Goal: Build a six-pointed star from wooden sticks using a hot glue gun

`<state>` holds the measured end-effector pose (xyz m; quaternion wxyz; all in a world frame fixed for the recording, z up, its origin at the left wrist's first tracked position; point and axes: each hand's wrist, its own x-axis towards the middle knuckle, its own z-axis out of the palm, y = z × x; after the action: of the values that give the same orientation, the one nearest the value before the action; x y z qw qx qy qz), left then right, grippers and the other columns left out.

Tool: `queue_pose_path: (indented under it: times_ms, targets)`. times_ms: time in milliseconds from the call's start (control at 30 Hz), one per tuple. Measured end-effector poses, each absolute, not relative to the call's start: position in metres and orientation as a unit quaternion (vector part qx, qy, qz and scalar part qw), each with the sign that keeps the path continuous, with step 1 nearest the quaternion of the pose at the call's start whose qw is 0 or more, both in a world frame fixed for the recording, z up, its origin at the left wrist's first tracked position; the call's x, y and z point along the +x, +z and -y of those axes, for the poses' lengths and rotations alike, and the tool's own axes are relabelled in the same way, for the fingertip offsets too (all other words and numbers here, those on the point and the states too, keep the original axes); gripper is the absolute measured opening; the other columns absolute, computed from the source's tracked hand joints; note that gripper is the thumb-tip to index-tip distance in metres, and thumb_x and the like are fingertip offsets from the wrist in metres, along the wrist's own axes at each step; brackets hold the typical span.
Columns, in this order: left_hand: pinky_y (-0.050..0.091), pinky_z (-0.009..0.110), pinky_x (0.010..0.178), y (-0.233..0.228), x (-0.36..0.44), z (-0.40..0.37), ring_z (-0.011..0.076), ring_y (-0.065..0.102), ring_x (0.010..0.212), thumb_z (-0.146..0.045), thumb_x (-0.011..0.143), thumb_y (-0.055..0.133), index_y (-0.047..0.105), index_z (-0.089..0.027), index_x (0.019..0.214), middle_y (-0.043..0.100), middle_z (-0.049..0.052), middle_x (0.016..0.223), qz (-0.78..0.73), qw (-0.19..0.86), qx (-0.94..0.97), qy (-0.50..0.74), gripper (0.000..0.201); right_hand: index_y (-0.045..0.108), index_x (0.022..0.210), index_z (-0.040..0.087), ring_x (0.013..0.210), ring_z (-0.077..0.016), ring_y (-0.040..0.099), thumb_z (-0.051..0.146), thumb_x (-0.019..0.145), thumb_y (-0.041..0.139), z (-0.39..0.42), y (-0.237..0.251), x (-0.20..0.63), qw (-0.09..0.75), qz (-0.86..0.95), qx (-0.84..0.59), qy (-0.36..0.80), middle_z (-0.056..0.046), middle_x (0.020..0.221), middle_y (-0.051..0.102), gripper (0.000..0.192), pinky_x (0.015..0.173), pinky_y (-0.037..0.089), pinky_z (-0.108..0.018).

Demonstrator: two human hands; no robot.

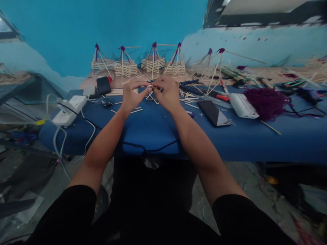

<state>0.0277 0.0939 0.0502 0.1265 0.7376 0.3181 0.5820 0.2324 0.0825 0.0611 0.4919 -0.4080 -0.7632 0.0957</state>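
Our left hand and right hand meet, fingers pinched on thin sticks over the tabletop; purple yarn at three o'clock.

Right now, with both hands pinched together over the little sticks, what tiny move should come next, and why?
Probably lower the stick, pinched between the left hand and right hand, onto the loose stick frame below. Both hands meet just above it on the blue table, and the finished stick models behind are stacked that way.
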Motion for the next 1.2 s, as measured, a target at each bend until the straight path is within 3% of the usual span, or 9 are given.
queue_pose_path:
  times_ms: [267, 567, 733, 1033, 1200]
  targets:
    - [0.060, 0.048, 0.116, 0.049, 0.030, -0.083, 0.0303, 0.080, 0.115, -0.040, 0.098, 0.094, 0.088, -0.030, 0.099, 0.088, 0.006, 0.108, -0.359, 0.009, 0.750, 0.555, 0.012, 0.086, 0.108, 0.026, 0.122, -0.0345, 0.070, 0.030, 0.108, 0.063, -0.078, 0.057, 0.233, 0.483, 0.775, -0.406, 0.033, -0.014, 0.120, 0.079, 0.023, 0.111, 0.058, -0.052]
    - [0.054, 0.051, 0.119, 0.046, 0.029, -0.087, 0.0335, 0.075, 0.118, -0.038, 0.099, 0.093, 0.091, -0.031, 0.099, 0.087, 0.007, 0.107, -0.357, 0.039, 0.744, 0.564, 0.007, 0.085, 0.105, 0.027, 0.109, -0.0285, 0.071, 0.024, 0.106, 0.061, -0.074, 0.060, 0.232, 0.488, 0.775, -0.401, 0.011, -0.012, 0.119, 0.078, 0.025, 0.098, 0.056, -0.044]
    - [0.057, 0.049, 0.115, 0.045, 0.028, -0.089, 0.0328, 0.074, 0.115, -0.034, 0.097, 0.092, 0.091, -0.031, 0.100, 0.088, 0.007, 0.108, -0.357, 0.001, 0.754, 0.551, 0.004, 0.086, 0.105, 0.026, 0.107, -0.0284, 0.070, 0.024, 0.104, 0.061, -0.074, 0.060, 0.232, 0.471, 0.781, -0.411, 0.001, -0.012, 0.118, 0.079, 0.025, 0.098, 0.055, -0.045]
    - [0.056, 0.050, 0.111, 0.039, 0.029, -0.095, 0.0332, 0.076, 0.115, -0.049, 0.110, 0.078, 0.089, -0.028, 0.103, 0.087, 0.010, 0.110, -0.371, -0.052, 0.770, 0.516, 0.025, 0.088, 0.115, 0.023, 0.106, -0.0250, 0.070, 0.019, 0.107, 0.054, -0.081, 0.052, 0.230, 0.428, 0.787, -0.430, -0.112, -0.011, 0.116, 0.079, 0.036, 0.087, 0.054, -0.039]
    - [0.057, 0.049, 0.110, 0.040, 0.028, -0.095, 0.0329, 0.076, 0.115, -0.054, 0.111, 0.076, 0.090, -0.027, 0.104, 0.088, 0.009, 0.111, -0.379, -0.062, 0.770, 0.510, 0.031, 0.087, 0.114, 0.024, 0.104, -0.0249, 0.071, 0.019, 0.109, 0.053, -0.085, 0.049, 0.230, 0.431, 0.788, -0.423, -0.118, -0.011, 0.116, 0.078, 0.035, 0.088, 0.056, -0.039]
